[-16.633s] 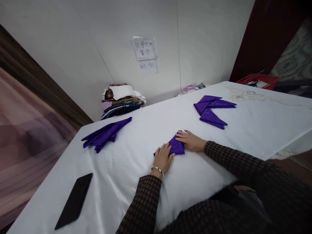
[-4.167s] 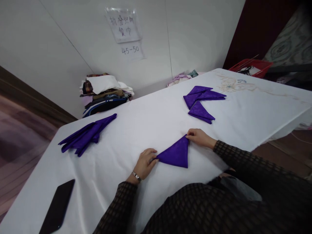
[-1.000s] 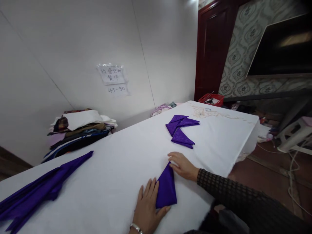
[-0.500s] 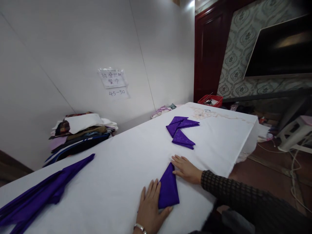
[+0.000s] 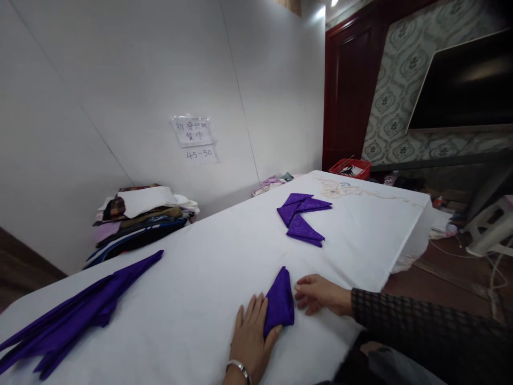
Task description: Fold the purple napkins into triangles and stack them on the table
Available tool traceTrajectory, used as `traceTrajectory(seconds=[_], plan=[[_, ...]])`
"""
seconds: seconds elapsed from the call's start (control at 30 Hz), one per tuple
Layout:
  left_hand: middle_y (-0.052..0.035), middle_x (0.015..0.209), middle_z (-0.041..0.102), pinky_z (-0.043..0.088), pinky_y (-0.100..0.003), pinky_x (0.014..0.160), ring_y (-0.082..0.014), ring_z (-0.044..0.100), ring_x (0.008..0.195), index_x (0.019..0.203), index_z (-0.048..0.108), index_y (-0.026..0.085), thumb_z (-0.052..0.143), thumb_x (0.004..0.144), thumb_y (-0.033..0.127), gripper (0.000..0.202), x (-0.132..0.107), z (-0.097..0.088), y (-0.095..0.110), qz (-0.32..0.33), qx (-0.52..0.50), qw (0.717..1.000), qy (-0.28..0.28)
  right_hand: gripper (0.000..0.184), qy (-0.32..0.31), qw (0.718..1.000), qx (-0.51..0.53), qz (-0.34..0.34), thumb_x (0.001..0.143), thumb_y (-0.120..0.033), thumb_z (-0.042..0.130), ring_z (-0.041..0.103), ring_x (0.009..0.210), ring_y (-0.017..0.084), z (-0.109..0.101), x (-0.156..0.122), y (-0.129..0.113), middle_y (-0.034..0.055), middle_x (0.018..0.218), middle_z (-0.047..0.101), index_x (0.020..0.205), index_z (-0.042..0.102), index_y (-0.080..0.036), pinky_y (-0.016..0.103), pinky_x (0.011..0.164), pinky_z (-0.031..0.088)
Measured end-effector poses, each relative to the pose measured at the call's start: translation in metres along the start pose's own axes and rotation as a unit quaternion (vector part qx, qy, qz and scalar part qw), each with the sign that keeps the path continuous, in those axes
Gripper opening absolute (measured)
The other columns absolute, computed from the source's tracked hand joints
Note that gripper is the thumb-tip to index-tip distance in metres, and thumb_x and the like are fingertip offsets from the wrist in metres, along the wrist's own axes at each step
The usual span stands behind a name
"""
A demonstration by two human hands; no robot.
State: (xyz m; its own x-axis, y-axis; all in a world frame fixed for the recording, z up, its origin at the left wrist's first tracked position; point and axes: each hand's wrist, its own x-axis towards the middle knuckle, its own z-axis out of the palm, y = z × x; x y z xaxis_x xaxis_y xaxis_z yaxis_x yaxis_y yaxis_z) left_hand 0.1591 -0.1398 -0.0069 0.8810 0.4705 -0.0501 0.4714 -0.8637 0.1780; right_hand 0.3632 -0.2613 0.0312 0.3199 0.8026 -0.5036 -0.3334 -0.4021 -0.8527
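Note:
A folded purple cloth napkin [image 5: 280, 298] lies on the white tablecloth [image 5: 192, 305], its point facing away from me and its right edge turned over. My left hand [image 5: 251, 331] rests flat along its left side, fingers stretched, the thumb on its lower edge. Just right of the napkin is my right hand [image 5: 318, 295], its fingers loosely curled and apart, with nothing visible in them. Farther off lie several folded purple napkins [image 5: 302, 214], grouped together. At the left, a loose bunch of purple napkins [image 5: 86, 310] is spread lengthwise.
A pile of folded clothes [image 5: 144, 219] stands beyond the table's left edge, against the white wall. A red basket [image 5: 352, 170] sits past the far end. On the right are a white plastic stool [image 5: 491, 227] and cables on the floor.
The napkin's right side has been folded over, so it looks narrower. My right hand has drawn back from the napkin's tip, moving right and nearer. The left hand stays on the napkin.

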Motion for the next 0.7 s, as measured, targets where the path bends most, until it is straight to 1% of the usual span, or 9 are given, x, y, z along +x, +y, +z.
traceTrajectory(seconds=[0.13, 0.2, 0.27, 0.33, 0.43, 0.5, 0.57, 0.63, 0.7], plan=[[-0.0070, 0.148, 0.027, 0.021, -0.053, 0.110, -0.0254, 0.022, 0.138, 0.141, 0.029, 0.019, 0.030, 0.090, 0.052, 0.061, 0.000, 0.001, -0.001, 0.003, 0.005, 1.000, 0.011, 0.040, -0.124, 0.990, 0.057, 0.028, 0.070, -0.046, 0.071, 0.065, 0.069, 0.015, 0.006, -0.003, 0.006, 0.0099, 0.085, 0.065, 0.085, 0.060, -0.011, 0.029, 0.064, 0.053], [-0.0072, 0.148, 0.028, 0.021, -0.052, 0.110, -0.0256, 0.022, 0.137, 0.141, 0.029, 0.019, 0.030, 0.089, 0.052, 0.061, 0.000, 0.001, -0.001, 0.002, 0.006, 1.000, 0.010, 0.039, -0.161, 0.982, 0.094, 0.028, 0.070, -0.046, 0.071, 0.064, 0.070, 0.015, 0.015, -0.001, 0.007, 0.0087, 0.083, 0.066, 0.085, 0.061, -0.010, 0.028, 0.068, 0.052], [-0.0072, 0.148, 0.028, 0.021, -0.052, 0.110, -0.0257, 0.022, 0.137, 0.141, 0.029, 0.019, 0.029, 0.089, 0.054, 0.063, -0.001, 0.000, -0.001, 0.003, 0.007, 1.000, 0.008, 0.039, -0.175, 0.974, 0.137, 0.033, 0.071, -0.045, 0.071, 0.064, 0.071, 0.014, 0.025, 0.003, 0.006, 0.0076, 0.083, 0.066, 0.086, 0.061, -0.011, 0.029, 0.072, 0.051], [-0.0072, 0.148, 0.027, 0.020, -0.052, 0.110, -0.0259, 0.021, 0.138, 0.142, 0.028, 0.019, 0.029, 0.088, 0.056, 0.065, -0.001, -0.001, 0.000, 0.007, 0.009, 1.000, 0.006, 0.038, -0.165, 0.973, 0.160, 0.034, 0.070, -0.045, 0.071, 0.064, 0.073, 0.014, 0.033, 0.008, 0.004, 0.0072, 0.084, 0.066, 0.088, 0.060, -0.012, 0.029, 0.073, 0.051], [-0.0074, 0.149, 0.025, 0.020, -0.052, 0.111, -0.0262, 0.020, 0.138, 0.142, 0.028, 0.018, 0.028, 0.088, 0.058, 0.067, -0.001, -0.003, 0.000, 0.007, 0.011, 1.000, 0.000, 0.041, -0.108, 0.985, 0.130, 0.021, 0.068, -0.041, 0.073, 0.063, 0.071, 0.015, 0.041, 0.017, 0.003, 0.0058, 0.087, 0.066, 0.095, 0.057, -0.015, 0.030, 0.063, 0.051], [-0.0075, 0.149, 0.025, 0.019, -0.053, 0.111, -0.0263, 0.020, 0.138, 0.142, 0.028, 0.017, 0.028, 0.087, 0.059, 0.068, -0.002, -0.003, 0.000, 0.008, 0.010, 1.000, -0.001, 0.042, -0.068, 0.994, 0.091, 0.007, 0.064, -0.033, 0.073, 0.062, 0.067, 0.016, 0.043, 0.024, 0.005, 0.0041, 0.085, 0.066, 0.098, 0.054, -0.017, 0.028, 0.055, 0.049], [-0.0079, 0.149, 0.026, 0.019, -0.053, 0.110, -0.0266, 0.021, 0.138, 0.141, 0.029, 0.018, 0.030, 0.087, 0.059, 0.068, -0.002, -0.002, -0.001, 0.010, 0.007, 1.000, 0.008, 0.041, -0.042, 0.997, 0.067, -0.013, 0.060, -0.023, 0.071, 0.061, 0.061, 0.016, 0.045, 0.029, 0.009, 0.0021, 0.078, 0.066, 0.096, 0.054, -0.017, 0.026, 0.050, 0.045], [-0.0081, 0.148, 0.026, 0.021, -0.053, 0.110, -0.0264, 0.023, 0.137, 0.141, 0.029, 0.019, 0.033, 0.087, 0.056, 0.066, -0.004, 0.000, -0.002, 0.012, 0.000, 1.000, 0.026, 0.038, -0.039, 0.995, 0.079, -0.044, 0.055, -0.016, 0.068, 0.059, 0.058, 0.016, 0.045, 0.031, 0.013, 0.0009, 0.071, 0.065, 0.092, 0.056, -0.016, 0.026, 0.051, 0.045], [-0.0079, 0.149, 0.026, 0.021, -0.052, 0.110, -0.0257, 0.023, 0.137, 0.142, 0.028, 0.020, 0.035, 0.088, 0.053, 0.064, -0.005, 0.001, -0.004, 0.008, -0.008, 0.999, 0.049, 0.038, -0.055, 0.988, 0.120, -0.085, 0.053, -0.013, 0.066, 0.061, 0.062, 0.016, 0.043, 0.029, 0.015, 0.0011, 0.071, 0.066, 0.089, 0.058, -0.015, 0.028, 0.058, 0.047]])
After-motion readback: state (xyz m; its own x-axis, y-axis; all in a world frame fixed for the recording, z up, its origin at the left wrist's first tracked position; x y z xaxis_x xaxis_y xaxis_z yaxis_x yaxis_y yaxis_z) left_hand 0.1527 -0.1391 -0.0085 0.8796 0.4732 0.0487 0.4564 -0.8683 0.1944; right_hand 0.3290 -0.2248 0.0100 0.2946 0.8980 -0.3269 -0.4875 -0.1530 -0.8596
